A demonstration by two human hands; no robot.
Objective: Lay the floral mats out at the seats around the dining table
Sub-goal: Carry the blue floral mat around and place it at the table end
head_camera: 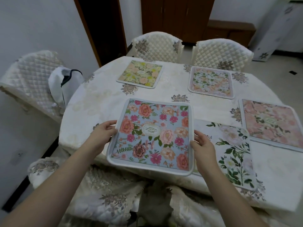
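Note:
A blue floral mat (pixel 154 136) with red and pink flowers hangs just above the near edge of the dining table (pixel 101 102). My left hand (pixel 105 131) grips its left edge and my right hand (pixel 202 145) grips its right edge. Under its right side lies a white mat with green leaves (pixel 232 153). A yellow-green mat (pixel 141 73) sits at the far left seat, a pale pink-bordered mat (pixel 211 81) at the far right seat. A pink mat (pixel 272 123) lies at the right.
Quilted cream chairs stand behind the table (pixel 157 45), (pixel 221 53), another at the left (pixel 27 79) with a white bag (pixel 65 82) on it. A covered chair (pixel 105 194) is right below my arms. The cream tablecloth hangs over the table's edge.

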